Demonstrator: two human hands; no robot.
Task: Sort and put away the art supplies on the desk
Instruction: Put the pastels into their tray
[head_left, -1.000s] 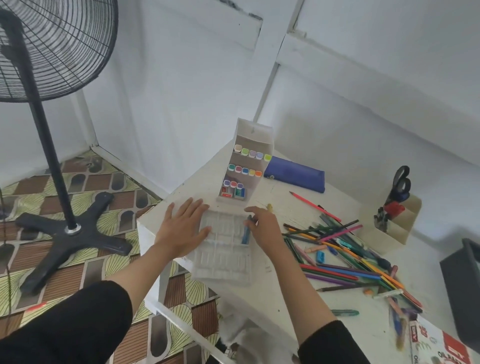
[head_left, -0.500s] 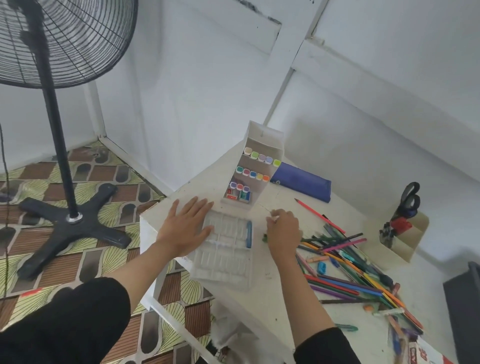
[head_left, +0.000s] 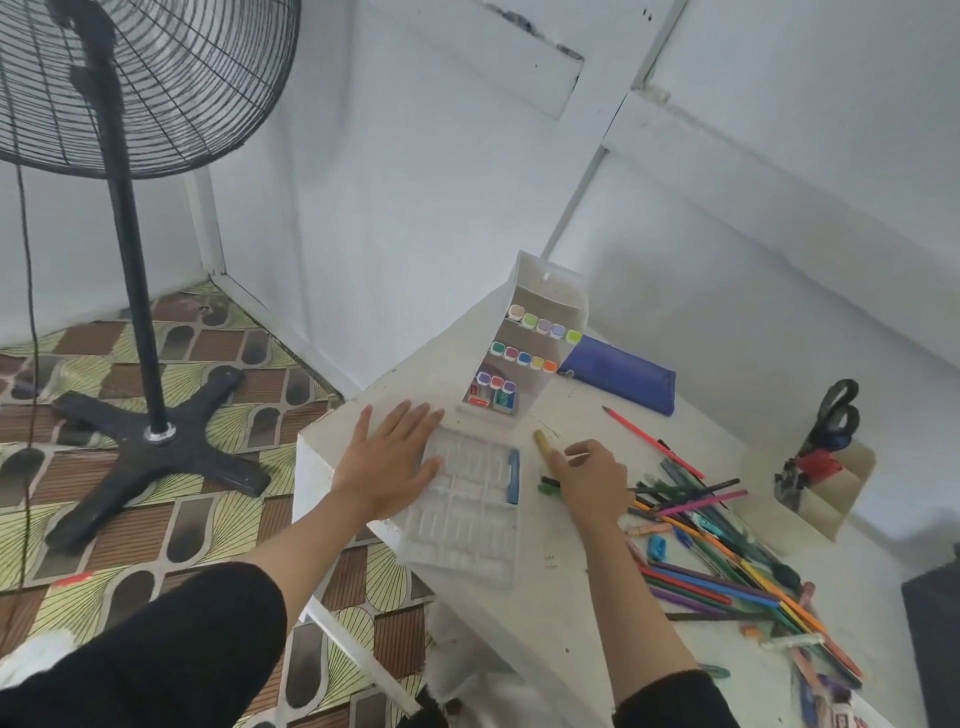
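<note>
Pressing spread fingers on the light-looking, skid-prone clear tray (head_left: 467, 540), the left hand (head_left: 389, 467) pins it while the right hand (head_left: 592, 480) pinches a brittle-looking yellow crayon (head_left: 542, 441) at its fingertips.

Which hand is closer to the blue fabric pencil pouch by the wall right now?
Right. The right hand, gripping a yellow marker, sits in front of the blue fabric pencil pouch; the left hand lies flat on the clear plastic tray, farther left.

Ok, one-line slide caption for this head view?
Left hand flat on clear compartment tray; right hand grips a yellow stick on the white desk.
</note>
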